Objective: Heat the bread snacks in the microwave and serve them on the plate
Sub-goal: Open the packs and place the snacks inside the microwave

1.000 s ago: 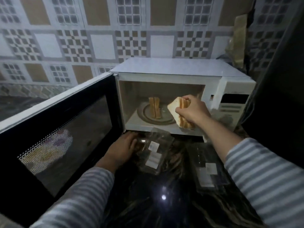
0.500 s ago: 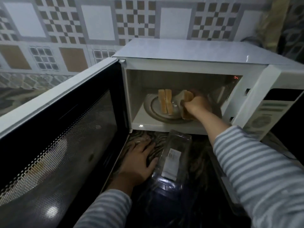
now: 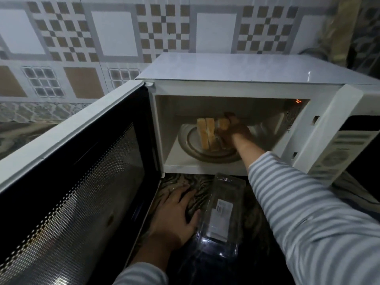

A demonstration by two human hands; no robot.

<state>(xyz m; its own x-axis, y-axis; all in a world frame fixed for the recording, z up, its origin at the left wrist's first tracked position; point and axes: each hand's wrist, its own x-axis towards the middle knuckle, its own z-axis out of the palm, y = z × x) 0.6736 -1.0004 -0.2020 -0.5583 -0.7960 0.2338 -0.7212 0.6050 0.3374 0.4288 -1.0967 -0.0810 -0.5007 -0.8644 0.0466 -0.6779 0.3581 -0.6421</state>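
The white microwave (image 3: 236,66) stands open, its door (image 3: 78,182) swung out to the left. On the round turntable plate (image 3: 186,140) inside, two golden bread snacks (image 3: 206,133) stand on edge side by side. My right hand (image 3: 234,131) reaches deep into the cavity, closed around another bread snack (image 3: 223,124) held just right of the standing pair. My left hand (image 3: 174,214) lies flat, fingers spread, on the dark counter in front of the microwave, touching a clear plastic pack (image 3: 221,210).
The microwave's control panel (image 3: 337,149) is at the right. The open door takes up the whole left side. A patterned tiled wall (image 3: 115,33) rises behind. The dark marbled counter (image 3: 255,223) extends toward me.
My right hand has carried the bread snack from the microwave's opening further in, next to the two standing pieces. My view has moved closer. The left hand stays on the counter.
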